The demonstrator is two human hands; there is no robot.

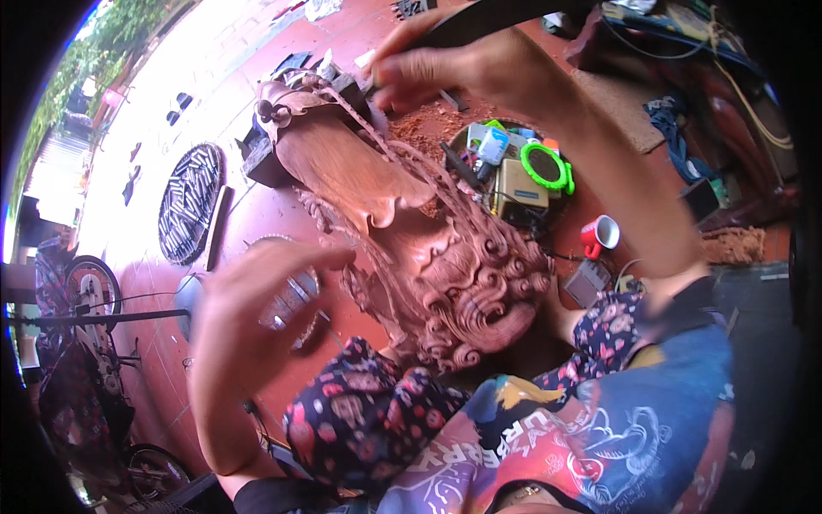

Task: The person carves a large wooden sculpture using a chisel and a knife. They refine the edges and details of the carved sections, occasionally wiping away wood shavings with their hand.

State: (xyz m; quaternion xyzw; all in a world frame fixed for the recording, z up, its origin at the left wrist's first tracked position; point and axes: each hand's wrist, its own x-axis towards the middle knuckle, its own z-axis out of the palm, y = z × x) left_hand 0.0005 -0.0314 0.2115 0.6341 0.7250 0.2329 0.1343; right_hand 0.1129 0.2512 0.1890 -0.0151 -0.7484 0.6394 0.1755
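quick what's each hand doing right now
Left hand: open, fingers curled, holding nothing, raised beside the wood carving.
Right hand: closed on a dark tool handle above the carving.

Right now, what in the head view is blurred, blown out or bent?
Head view: the left hand is motion-blurred; the right hand is softer-edged, its grip on a dark tool; the sunlit ground upper left is blown out; the carving is sharp; edges bend toward the black rim.

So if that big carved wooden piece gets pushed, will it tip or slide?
The carved wooden piece looks solid and heavy, so probably slow to slide. It lies lengthwise against the lap, so tipping seems unlikely. Its thin curled details look breakable.
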